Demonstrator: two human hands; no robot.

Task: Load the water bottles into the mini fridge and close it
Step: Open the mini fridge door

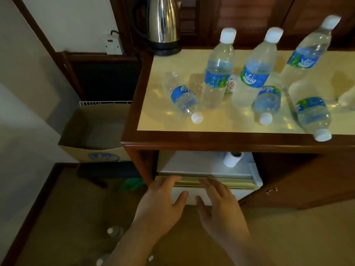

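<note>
From my head view, my left hand (162, 203) and right hand (219, 207) rest side by side on the top edge of the mini fridge (207, 166) door, fingers spread open, gripping nothing. The fridge sits in the cabinet under the table (153, 104). On the table three water bottles (218, 73) stand upright, and three more lie on their sides, caps toward me. A kettle (163, 22) stands at the back left.
</note>
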